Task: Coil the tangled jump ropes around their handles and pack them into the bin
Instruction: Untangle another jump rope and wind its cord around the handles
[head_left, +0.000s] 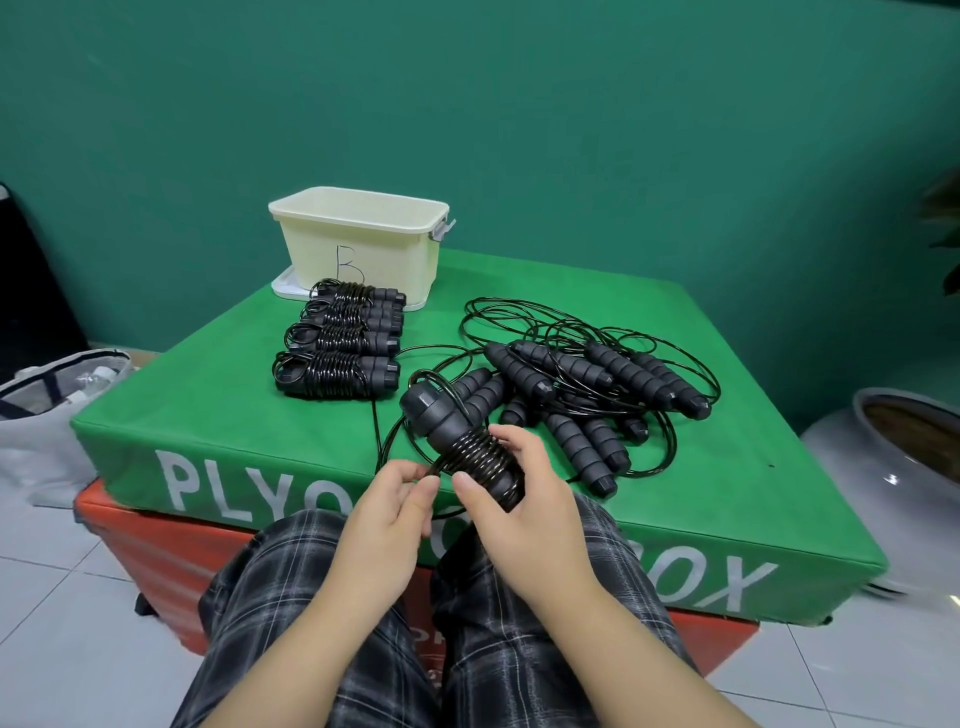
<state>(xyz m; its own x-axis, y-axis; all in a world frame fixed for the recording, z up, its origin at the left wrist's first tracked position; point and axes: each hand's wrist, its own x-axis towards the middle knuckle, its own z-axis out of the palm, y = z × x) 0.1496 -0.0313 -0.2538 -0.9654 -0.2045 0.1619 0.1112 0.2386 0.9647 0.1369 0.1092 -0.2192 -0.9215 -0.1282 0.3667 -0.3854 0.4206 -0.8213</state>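
My right hand (524, 493) grips a pair of black jump rope handles (441, 415), partly wrapped with black cord. My left hand (387, 512) pinches the loose cord just left of the wraps, at the front edge of the green box. Several coiled jump ropes (340, 340) lie in a row in front of the cream bin (358, 236), which stands at the back left marked "B". A tangled pile of jump ropes (582, 395) with black foam handles and looping cords covers the right middle of the box.
The green plyo box (701, 493) sits on an orange one (156, 551). The white bin lid (285, 286) lies under the bin. A grey bag (47, 410) stands on the floor at left, a white pot (883, 467) at right. My plaid-trousered knees are below.
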